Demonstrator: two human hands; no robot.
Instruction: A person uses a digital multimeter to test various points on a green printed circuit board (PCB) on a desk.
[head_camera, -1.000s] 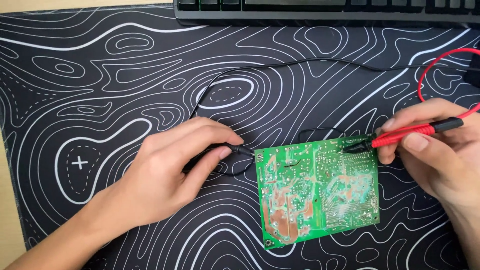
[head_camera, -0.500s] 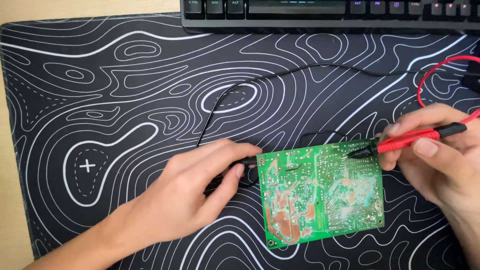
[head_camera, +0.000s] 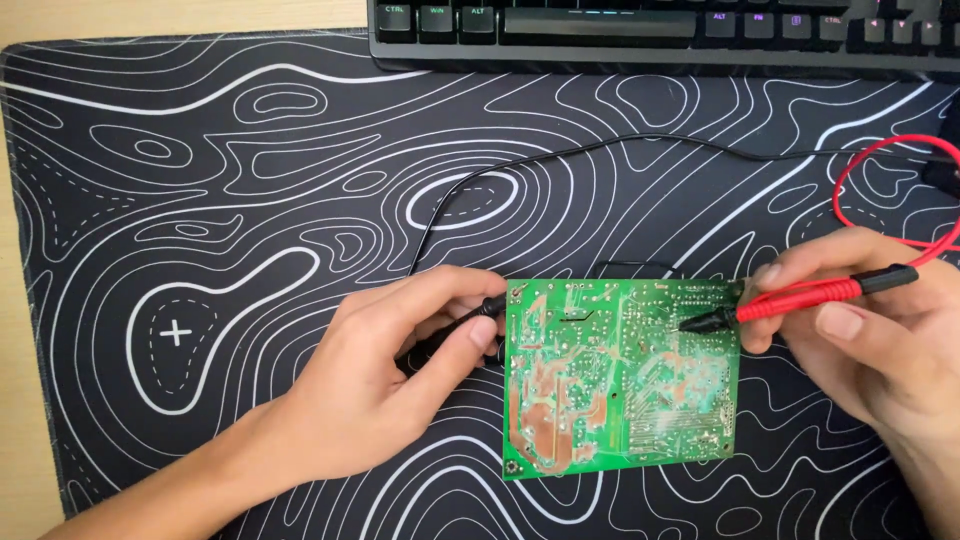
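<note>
A green circuit board (head_camera: 610, 390) lies solder side up on a black desk mat (head_camera: 200, 200) with white contour lines. My left hand (head_camera: 385, 375) pinches a black test probe (head_camera: 480, 310) whose tip touches the board's upper left edge. My right hand (head_camera: 870, 335) holds a red test probe (head_camera: 800, 297); its dark tip rests on the board's upper right area. The black probe's body is mostly hidden under my fingers.
A black lead (head_camera: 600, 150) loops across the mat toward the right edge. A red lead (head_camera: 860, 170) curls at the upper right. A dark keyboard (head_camera: 650, 30) runs along the mat's far edge. A wooden desk (head_camera: 15, 350) shows at the left.
The view has shifted slightly, so the board and both hands sit a little lower. Both probes stay on the board, with the red tip moved slightly lower on the right side.
</note>
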